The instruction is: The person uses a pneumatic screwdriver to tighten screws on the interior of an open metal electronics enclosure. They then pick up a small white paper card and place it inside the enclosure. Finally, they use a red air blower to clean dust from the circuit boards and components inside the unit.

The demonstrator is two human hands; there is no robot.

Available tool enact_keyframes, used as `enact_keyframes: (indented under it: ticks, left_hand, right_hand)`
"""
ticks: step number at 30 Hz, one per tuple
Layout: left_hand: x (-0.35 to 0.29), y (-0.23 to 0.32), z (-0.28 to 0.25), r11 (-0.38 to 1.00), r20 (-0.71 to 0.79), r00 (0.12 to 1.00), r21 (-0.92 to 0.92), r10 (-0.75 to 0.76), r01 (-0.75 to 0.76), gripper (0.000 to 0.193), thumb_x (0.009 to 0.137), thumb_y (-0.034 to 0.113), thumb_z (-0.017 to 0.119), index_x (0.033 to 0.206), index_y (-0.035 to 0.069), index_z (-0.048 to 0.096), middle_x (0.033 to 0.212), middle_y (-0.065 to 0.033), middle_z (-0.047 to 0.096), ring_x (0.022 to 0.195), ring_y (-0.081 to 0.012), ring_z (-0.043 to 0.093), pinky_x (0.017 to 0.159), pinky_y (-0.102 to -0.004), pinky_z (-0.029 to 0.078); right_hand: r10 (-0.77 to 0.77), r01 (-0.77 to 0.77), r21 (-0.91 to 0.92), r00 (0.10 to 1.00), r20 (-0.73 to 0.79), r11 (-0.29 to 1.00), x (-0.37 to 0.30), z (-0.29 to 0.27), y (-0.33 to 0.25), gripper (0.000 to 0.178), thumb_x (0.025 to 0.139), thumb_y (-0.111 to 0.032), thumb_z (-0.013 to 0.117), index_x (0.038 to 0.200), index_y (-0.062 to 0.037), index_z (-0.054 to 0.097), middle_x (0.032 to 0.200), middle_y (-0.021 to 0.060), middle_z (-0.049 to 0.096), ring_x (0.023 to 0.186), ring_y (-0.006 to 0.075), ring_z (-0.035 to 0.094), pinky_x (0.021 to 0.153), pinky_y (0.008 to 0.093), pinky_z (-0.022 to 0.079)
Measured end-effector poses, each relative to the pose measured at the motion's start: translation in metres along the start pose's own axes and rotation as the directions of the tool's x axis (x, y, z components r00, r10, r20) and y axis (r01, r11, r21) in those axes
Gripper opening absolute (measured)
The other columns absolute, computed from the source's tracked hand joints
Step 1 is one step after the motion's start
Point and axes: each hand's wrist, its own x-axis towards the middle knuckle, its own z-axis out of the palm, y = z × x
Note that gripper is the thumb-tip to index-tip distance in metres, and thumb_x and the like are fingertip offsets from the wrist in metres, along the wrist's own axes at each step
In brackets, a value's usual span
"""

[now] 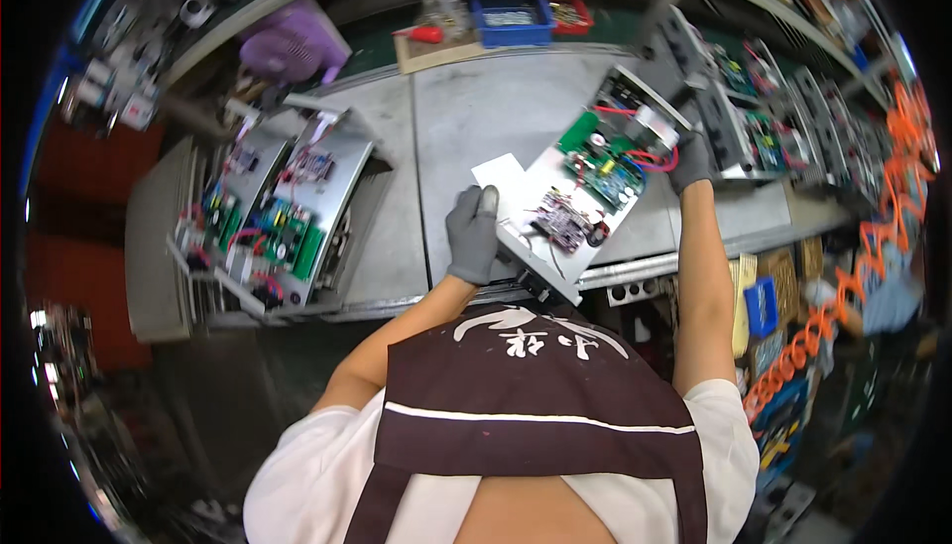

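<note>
A metal chassis (pixel 541 173) lies tilted between my hands, over the near part of the bench. It carries a green circuit board (pixel 607 175), a smaller pale purple board (pixel 563 223) and red wires (pixel 654 160). My left hand (pixel 472 237), in a grey glove, is closed on its near left edge, thumb on top. On the far right end, my grey-gloved right hand (pixel 694 159) grips the chassis; its fingers are partly hidden. A white flat piece (pixel 499 173) sticks out past the chassis's left edge, beside my left thumb.
To the left, similar chassis (pixel 342 162) with boards lean together on the metal bench (pixel 382 98). More units (pixel 722 127) stand at the right. Along the back are a blue bin (pixel 511 36), a red bin (pixel 580 23) and a purple fan (pixel 281 54). Orange coiled hoses (pixel 863 246) hang at right.
</note>
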Motion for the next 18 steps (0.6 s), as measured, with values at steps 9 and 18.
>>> enact_keyframes:
  ticks: [9, 18]
  left_hand:
    - [0.001, 0.035, -0.036, 1.0, 0.058, 0.998, 0.003, 0.016, -0.016, 0.033, 0.087, 0.02, 0.048, 0.112, -0.001, 0.051, 0.1, -0.0097, 0.06, 0.093, -0.0195, 0.057, 0.082, -0.0315, 0.044]
    - [-0.153, -0.088, -0.151, 0.529, -0.075, 0.738, -0.746, -0.67, 0.404, 0.022, 0.075, 0.009, 0.051, 0.095, -0.001, 0.054, 0.093, -0.0127, 0.059, 0.086, -0.0271, 0.059, 0.084, -0.0395, 0.048]
  right_hand:
    - [-0.387, 0.215, -0.449, 0.859, -0.335, 0.867, -0.156, 0.023, 0.064, 0.032, 0.086, -0.038, 0.056, 0.091, -0.0072, 0.064, 0.079, -0.0001, 0.06, 0.068, 0.0081, 0.052, 0.063, 0.0218, 0.042]
    - [0.054, -0.171, -0.494, 0.969, -0.242, 0.853, -0.249, 0.04, 0.153, 0.025, 0.08, -0.028, 0.06, 0.091, -0.0055, 0.063, 0.076, 0.0006, 0.056, 0.067, 0.011, 0.049, 0.063, 0.0258, 0.042]
